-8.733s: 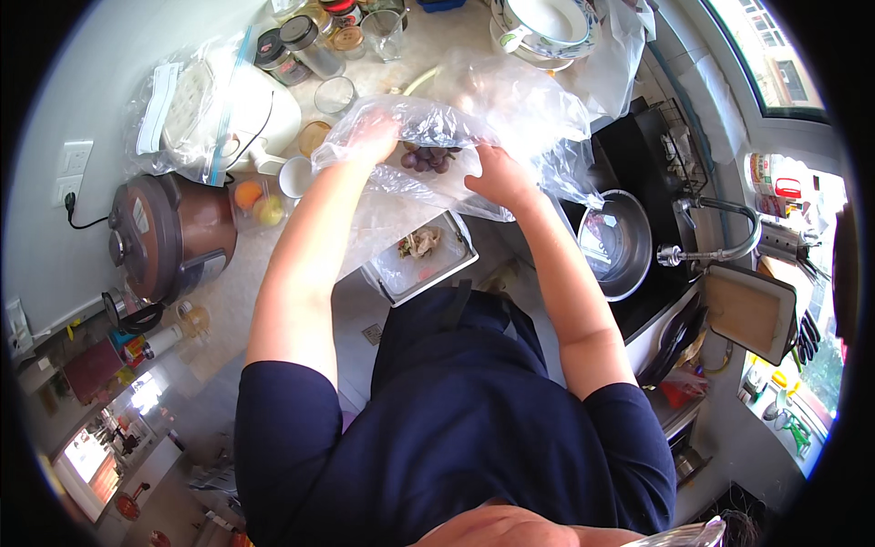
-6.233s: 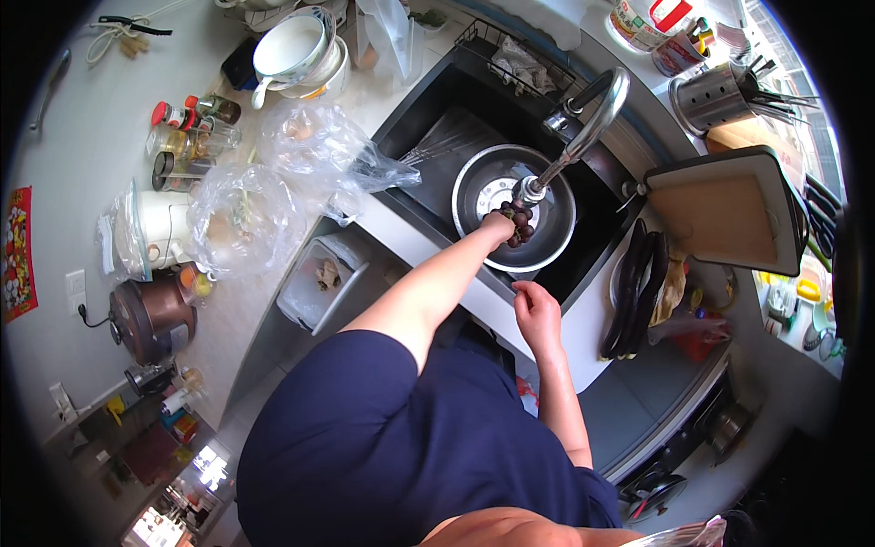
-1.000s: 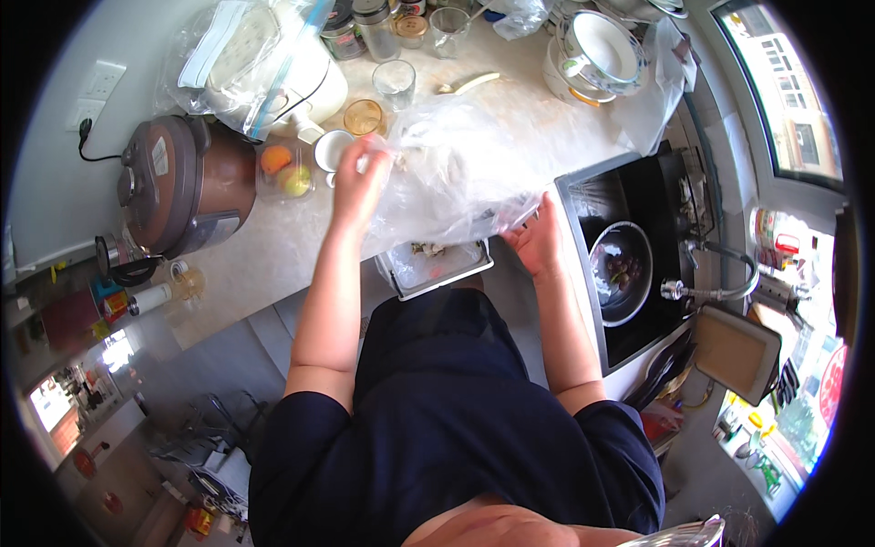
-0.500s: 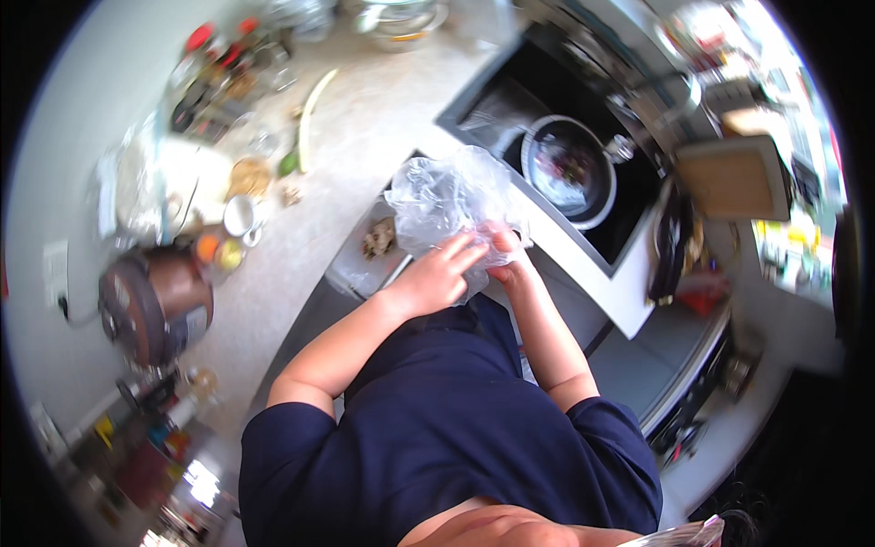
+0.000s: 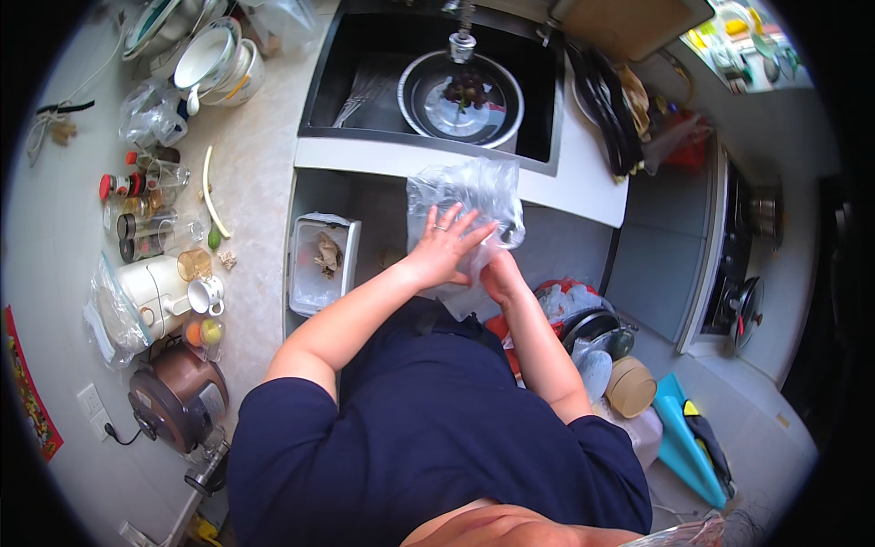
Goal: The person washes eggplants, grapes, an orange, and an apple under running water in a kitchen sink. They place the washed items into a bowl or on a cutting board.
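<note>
Plastic bag (image 5: 467, 185): crumpled clear film, in front of the person's body, before the white desk (image 5: 337, 153) edge by the sink (image 5: 538, 114); its upper part overlaps that edge in the view, though whether it touches cannot be told.

Left hand (image 5: 445, 244): fingers spread apart, palm side laid over the film; a ring shows on one finger; the grip here lies flat rather than closed.

Right hand (image 5: 499, 276): fingers curled in at the bag's lower right side; the grip looks clamped on gathered film; how firmly cannot be told.

Handling the film: thin and slippery, I judge, and likely to balloon; best pinched low by the right fingers while the left palm presses air out in short, gentle strokes; hard tugging could tear it; folds are best tucked under the palm.

Bag's long axis: roughly from the lap out toward the sink, nearly upright in the view; the broad, puffed end points away from the body, the narrower end back toward the shirt; a looped fold sticks out rightward; which end is the mouth cannot be told.

Around the bag: white bin (image 5: 313, 289) to the left, apart from it; steel bowl (image 5: 408, 123) with dark grapes (image 5: 467, 89) beyond, in the sink.
</note>
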### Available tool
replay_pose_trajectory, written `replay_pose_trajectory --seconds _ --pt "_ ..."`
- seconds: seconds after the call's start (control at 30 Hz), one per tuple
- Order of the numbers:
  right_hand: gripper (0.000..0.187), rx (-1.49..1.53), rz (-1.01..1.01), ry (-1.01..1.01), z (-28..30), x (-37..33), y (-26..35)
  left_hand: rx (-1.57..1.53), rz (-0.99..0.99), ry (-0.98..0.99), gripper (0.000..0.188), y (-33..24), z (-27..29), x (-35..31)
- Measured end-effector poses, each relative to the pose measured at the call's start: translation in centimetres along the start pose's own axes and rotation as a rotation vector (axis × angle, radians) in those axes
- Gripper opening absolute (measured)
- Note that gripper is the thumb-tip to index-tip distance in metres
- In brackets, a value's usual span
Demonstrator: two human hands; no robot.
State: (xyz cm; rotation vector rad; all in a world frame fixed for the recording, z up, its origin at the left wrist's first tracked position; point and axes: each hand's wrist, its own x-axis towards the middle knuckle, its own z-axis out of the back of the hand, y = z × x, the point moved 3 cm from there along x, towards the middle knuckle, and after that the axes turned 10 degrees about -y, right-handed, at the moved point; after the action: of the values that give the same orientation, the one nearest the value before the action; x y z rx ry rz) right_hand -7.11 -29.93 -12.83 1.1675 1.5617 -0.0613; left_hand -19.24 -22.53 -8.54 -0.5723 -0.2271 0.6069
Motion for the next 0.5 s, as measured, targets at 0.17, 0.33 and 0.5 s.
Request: replay_pose_trajectory --seconds 0.17,0.33,0.5 --pt "0.036 -0.374 0.266 -0.127 4.0 -5.4 1.6 -0.259 0.128 0.146 0.076 -4.0 -5.5 2.1" --pt "0.025 -0.607 0.574 -0.280 9.8 -9.8 0.1 -0.534 0.205 0.102 0.037 -8.8 -10.7 1.7" --pt "0.024 -0.605 0.630 -0.490 14.6 -16.9 -0.3 -0.591 -0.075 0.072 0.031 -15.6 -13.7 3.2"
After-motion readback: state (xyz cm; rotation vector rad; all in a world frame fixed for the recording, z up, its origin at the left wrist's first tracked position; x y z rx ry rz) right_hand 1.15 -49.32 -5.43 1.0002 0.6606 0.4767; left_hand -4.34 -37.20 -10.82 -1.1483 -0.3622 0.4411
